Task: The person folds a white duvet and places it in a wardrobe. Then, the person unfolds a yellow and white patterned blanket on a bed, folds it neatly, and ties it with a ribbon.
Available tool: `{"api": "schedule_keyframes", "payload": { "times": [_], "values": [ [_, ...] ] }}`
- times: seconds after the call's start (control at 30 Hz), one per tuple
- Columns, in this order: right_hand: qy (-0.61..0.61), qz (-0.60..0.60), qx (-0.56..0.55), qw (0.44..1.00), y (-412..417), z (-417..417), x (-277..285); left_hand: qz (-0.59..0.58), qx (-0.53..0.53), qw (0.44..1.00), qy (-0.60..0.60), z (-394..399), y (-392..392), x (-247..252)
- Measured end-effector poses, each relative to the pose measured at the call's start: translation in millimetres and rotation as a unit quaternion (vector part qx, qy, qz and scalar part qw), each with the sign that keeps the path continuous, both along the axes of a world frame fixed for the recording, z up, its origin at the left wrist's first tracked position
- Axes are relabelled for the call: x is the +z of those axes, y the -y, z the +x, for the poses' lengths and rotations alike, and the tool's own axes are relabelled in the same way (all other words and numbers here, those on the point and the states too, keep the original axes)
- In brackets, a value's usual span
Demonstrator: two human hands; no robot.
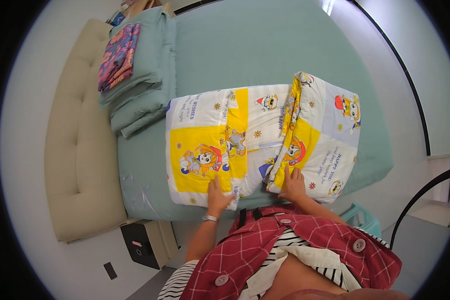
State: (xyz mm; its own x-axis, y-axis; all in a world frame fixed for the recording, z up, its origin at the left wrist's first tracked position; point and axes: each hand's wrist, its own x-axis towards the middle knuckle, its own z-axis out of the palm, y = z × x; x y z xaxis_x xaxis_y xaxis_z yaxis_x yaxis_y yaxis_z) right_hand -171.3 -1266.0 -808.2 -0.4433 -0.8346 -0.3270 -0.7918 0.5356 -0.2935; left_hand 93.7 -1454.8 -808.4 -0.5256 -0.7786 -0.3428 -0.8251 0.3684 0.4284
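A padded quilt [266, 127] with white, yellow and pale lilac patches, cartoon figures and printed words lies across the bed's near side. Both its ends are folded inward, with a gap between the two flaps. My left hand [219, 197], with a silver band at the wrist, rests on the lower edge of the left flap, fingers spread. On the lower corner of the right flap lies my right hand [294, 184], its fingers apart on the fabric. Both palms face down, so their undersides are hidden.
The bed [247, 45] has a pale green sheet and a beige padded headboard [78, 131]. Green pillows and bedding [146, 90] are stacked there, topped by a folded floral cloth [118, 56]. A nightstand [146, 243] stands lower left. A green plastic stool [363, 221] is at my right.
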Motion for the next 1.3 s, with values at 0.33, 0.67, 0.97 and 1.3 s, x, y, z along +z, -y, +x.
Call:
{"api": "schedule_keyframes", "payload": {
  "times": [0.33, 0.67, 0.97, 1.3],
  "values": [
    [-0.181, 0.012, 0.056, 0.982, -41.2, -3.4, -76.7, -0.096, -0.064, 0.979, 0.169, -33.2, -22.3, -39.2],
    [0.005, -0.146, -0.095, 0.985, -64.6, -70.5, -33.8, -0.058, 0.045, 0.997, 0.030, -6.6, 24.7, -52.5],
    [-0.073, -0.320, -0.332, 0.884, -205.7, -230.7, 100.1, -0.075, 0.045, 0.988, 0.125, -20.4, 37.2, -4.3],
    [-0.277, -0.263, -0.500, 0.777, -455.8, -448.9, 98.8, -0.130, 0.133, 0.979, 0.080, 5.1, 106.6, 204.0]
  ]
}}
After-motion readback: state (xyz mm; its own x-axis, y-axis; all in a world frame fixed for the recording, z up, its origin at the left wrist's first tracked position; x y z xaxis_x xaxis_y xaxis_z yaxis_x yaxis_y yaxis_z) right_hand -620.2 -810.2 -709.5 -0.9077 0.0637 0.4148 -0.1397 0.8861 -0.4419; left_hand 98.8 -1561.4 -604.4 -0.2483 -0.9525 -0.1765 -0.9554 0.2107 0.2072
